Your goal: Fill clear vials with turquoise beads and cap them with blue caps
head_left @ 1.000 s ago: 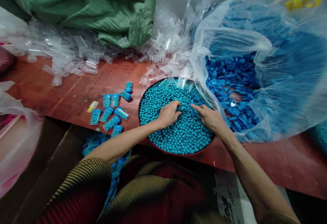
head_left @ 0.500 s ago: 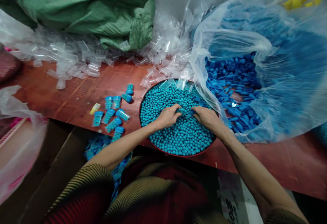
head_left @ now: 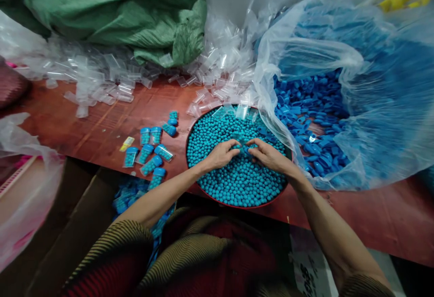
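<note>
A round red-rimmed tray [head_left: 237,184] full of small turquoise balls lies at the middle of the table. Over it my left hand [head_left: 222,153] pinches a small clear container [head_left: 240,141] filled with turquoise balls. My right hand [head_left: 266,153] is closed at the container's right end, its fingertips on a small blue cap [head_left: 247,150]. The two hands nearly meet, and their fingers partly hide the container and cap. Several filled containers with blue caps [head_left: 156,135] lie on the table left of the tray.
Loose clear containers [head_left: 101,77] are heaped along the back, under a green sack [head_left: 118,12]. At the right, a translucent bag [head_left: 379,102] holds blue caps [head_left: 313,102]. A small yellow item [head_left: 127,143] lies at left on the red table [head_left: 98,125]. More filled containers hang below the table edge.
My right hand has moved left, bringing the blue cap up to the container. My left hand has stayed nearly in place. The view has shifted slightly.
</note>
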The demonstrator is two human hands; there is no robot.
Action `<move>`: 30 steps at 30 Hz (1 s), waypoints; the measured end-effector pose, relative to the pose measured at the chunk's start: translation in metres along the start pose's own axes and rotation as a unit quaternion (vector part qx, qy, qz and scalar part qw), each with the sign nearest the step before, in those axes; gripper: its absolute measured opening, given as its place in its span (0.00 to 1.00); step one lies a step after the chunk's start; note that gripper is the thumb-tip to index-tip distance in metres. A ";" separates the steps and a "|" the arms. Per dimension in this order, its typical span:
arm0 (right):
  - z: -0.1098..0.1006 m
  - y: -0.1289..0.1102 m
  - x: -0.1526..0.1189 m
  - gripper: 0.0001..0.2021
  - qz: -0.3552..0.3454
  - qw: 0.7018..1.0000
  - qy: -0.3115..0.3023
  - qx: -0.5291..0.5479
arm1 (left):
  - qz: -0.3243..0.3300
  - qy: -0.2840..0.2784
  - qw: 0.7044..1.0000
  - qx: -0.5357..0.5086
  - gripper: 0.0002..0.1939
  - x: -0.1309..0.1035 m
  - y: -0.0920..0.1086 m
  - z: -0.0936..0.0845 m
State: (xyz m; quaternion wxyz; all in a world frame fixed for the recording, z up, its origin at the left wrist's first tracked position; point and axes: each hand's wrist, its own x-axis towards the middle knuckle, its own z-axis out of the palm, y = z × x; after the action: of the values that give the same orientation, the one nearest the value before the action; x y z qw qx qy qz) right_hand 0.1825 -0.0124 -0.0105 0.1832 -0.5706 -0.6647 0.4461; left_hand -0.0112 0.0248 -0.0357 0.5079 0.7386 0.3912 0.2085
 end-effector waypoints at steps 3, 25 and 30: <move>-0.007 0.000 -0.004 0.09 0.053 0.998 -0.022 0.037 | -0.017 -0.012 0.997 -0.078 0.12 -0.001 0.000 -0.003; 0.009 -0.006 -0.004 0.24 0.099 0.925 -0.134 0.341 | -0.031 0.033 0.970 -0.240 0.14 -0.024 0.020 0.026; 0.016 -0.005 0.001 0.23 0.105 0.934 -0.067 0.336 | -0.068 0.052 0.965 -0.249 0.15 -0.020 0.019 0.028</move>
State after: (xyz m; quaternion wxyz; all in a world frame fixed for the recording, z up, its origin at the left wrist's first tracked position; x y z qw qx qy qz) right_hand 0.1669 -0.0173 -0.0158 0.2711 -0.5112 -0.4230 0.6973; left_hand 0.0030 -0.0110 -0.0281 0.6675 0.5488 0.4023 0.3022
